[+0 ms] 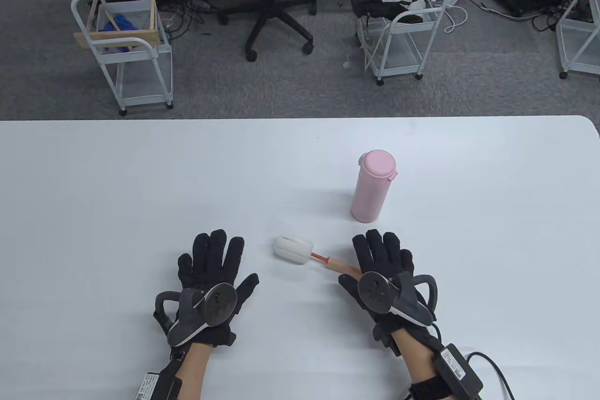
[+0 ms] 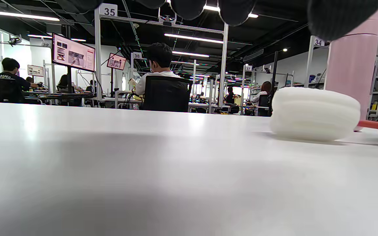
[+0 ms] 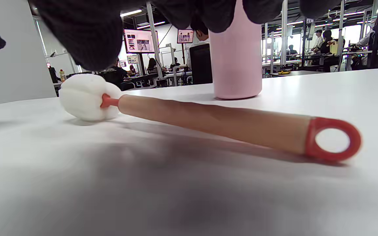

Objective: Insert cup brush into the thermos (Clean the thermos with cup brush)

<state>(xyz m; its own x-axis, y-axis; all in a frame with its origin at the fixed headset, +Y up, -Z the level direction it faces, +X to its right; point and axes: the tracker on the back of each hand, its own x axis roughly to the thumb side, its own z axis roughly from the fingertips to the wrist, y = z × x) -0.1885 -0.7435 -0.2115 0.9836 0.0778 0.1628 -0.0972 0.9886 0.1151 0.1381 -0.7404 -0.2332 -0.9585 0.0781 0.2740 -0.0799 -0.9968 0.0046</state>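
The cup brush (image 1: 309, 257) lies sponge-leftward, its handle running under the flat, open right hand (image 1: 382, 268), the pink thermos (image 1: 372, 186) upright beyond.

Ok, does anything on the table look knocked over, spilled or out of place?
Nothing spilled or damaged. The pink thermos stands upright with its lid still on, so the cup brush, lying flat, cannot go in yet.

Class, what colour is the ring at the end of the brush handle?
Red ring, clearest in the right wrist view.
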